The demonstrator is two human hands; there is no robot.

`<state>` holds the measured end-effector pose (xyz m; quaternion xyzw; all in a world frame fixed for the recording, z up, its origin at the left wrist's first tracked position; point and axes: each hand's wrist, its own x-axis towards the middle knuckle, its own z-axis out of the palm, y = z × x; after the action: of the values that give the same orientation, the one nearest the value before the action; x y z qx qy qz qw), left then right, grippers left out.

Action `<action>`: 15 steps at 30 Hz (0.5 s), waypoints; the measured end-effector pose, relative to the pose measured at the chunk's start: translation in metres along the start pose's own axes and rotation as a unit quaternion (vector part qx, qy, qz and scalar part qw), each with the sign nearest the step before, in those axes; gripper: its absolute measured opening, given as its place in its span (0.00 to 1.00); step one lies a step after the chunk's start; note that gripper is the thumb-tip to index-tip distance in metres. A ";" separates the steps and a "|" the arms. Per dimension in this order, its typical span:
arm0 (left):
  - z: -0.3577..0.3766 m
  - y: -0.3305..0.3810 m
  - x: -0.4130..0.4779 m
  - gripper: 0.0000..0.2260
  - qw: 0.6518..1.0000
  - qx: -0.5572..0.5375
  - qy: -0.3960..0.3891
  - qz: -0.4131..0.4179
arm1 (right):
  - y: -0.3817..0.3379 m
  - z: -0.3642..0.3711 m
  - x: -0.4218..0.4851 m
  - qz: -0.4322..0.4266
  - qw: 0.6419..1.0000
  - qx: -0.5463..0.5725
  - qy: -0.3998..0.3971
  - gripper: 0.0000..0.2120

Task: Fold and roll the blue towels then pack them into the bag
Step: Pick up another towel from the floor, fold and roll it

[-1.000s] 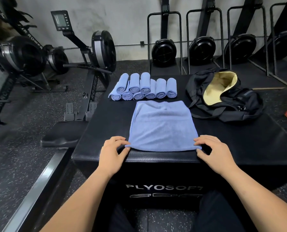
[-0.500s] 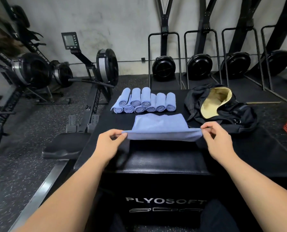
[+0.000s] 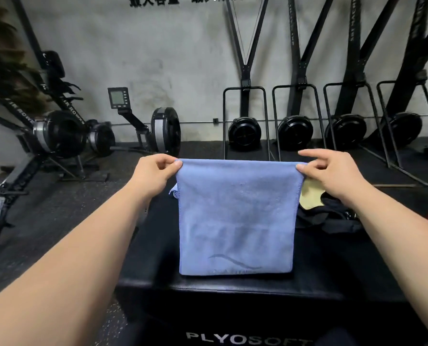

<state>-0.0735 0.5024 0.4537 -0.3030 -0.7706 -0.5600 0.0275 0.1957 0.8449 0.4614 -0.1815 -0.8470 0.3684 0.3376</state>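
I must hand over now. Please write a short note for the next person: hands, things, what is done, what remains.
The left hand and the right hand each pinch an upper corner of the blue towel, which hangs flat over the black plyo box.
The black bag lies on the box to the right, yellow lining showing.
Another towel shows only as a blue bit behind the left edge.
Done: this towel is picked up. Left: fold it, roll it, pack the towels into the bag.

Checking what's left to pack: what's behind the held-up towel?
A blue cloth sliver peeks out left, the black bag right; whatever is directly behind the blue towel is covered.
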 end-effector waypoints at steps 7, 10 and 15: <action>0.005 0.034 0.029 0.03 0.998 0.032 0.054 0.031 | -0.020 0.010 0.034 0.034 0.987 0.110 0.113 0.02; 0.004 0.051 0.034 0.02 0.994 -0.027 0.089 0.058 | -0.027 0.008 0.043 -0.020 0.975 0.158 0.156 0.05; 0.016 0.034 -0.006 0.02 0.986 -0.030 0.134 0.090 | -0.009 0.019 0.011 0.000 0.966 0.217 0.141 0.08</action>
<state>-0.0468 0.5204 0.4746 -0.2941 -0.7121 -0.6139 0.1719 0.1742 0.8359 0.4634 -0.1543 -0.6901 0.5145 0.4849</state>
